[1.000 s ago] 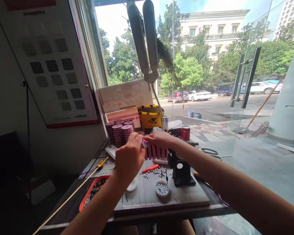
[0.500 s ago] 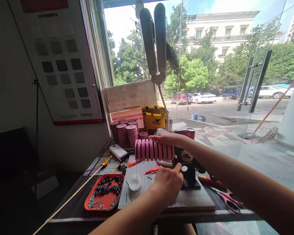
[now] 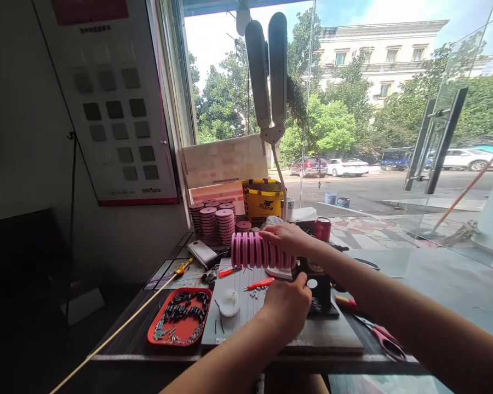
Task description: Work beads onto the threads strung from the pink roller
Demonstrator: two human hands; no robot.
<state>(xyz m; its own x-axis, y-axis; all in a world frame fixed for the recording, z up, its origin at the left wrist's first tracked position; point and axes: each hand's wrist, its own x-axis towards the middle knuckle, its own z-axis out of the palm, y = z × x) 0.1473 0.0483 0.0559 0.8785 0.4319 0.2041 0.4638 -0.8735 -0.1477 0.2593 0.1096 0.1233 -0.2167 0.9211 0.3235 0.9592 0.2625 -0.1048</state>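
A row of pink bobbins [image 3: 246,250] with purple showing between them lies sideways in front of a black machine [image 3: 321,293]. My right hand [image 3: 290,239] reaches over the row from the right, its fingers stretched out along the top and touching it. Below, my left hand [image 3: 288,306] is closed beside the machine, thumb raised against its left side. What its fingers hold, if anything, is hidden. A red craft knife [image 3: 259,284] and small white beads [image 3: 253,294] lie left of that hand. A white round dish [image 3: 229,302] sits farther left on a light board [image 3: 246,328].
A red tray [image 3: 151,335] holds small dark and metal pieces. Stacked pink bobbins [image 3: 225,221], a yellow bag [image 3: 263,203], a drink can [image 3: 322,229] and a lamp [image 3: 273,134] stand behind. Red-handled scissors [image 3: 388,345] lie right; a thin stick [image 3: 119,331] crosses the left edge.
The whole view has shifted, so things appear slightly farther right. My right hand has moved a little over the bobbins, its fingers now more bent. My left hand stays beside the machine.
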